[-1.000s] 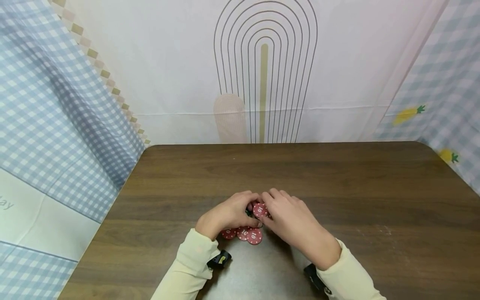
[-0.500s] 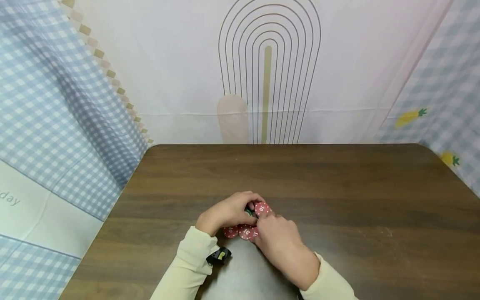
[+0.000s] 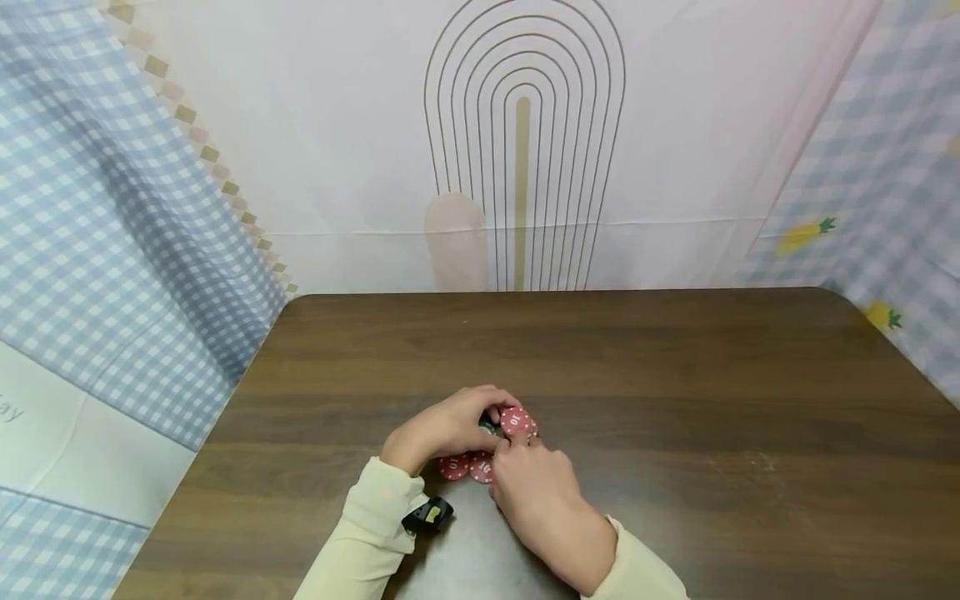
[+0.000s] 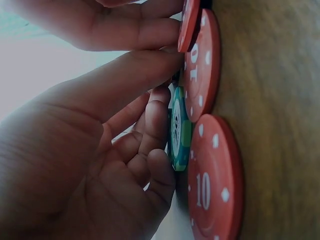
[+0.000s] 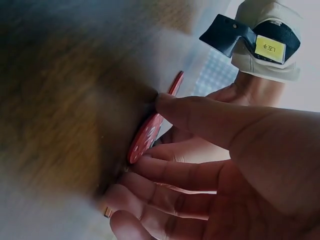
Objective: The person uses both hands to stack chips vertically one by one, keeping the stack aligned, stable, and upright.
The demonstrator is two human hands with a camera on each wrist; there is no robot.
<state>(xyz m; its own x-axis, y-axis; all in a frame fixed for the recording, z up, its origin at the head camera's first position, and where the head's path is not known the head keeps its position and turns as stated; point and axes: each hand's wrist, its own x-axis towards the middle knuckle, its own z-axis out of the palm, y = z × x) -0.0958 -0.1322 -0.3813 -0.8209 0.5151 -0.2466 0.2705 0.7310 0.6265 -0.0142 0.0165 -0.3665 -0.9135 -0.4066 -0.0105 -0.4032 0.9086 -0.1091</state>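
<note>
Left hand [image 3: 448, 427] curls loosely round a green chip [image 4: 178, 131]; right hand [image 3: 538, 493] pinches a red chip [image 5: 146, 137] beside the left thumb [image 4: 165, 64] — a bump could scatter both.

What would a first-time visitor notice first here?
Probably the round red chips marked 10, bright against the brown wood-grain table, clustered by the left hand and right hand. Behind the table, a pale cloth printed with nested arches also draws the eye.
</note>
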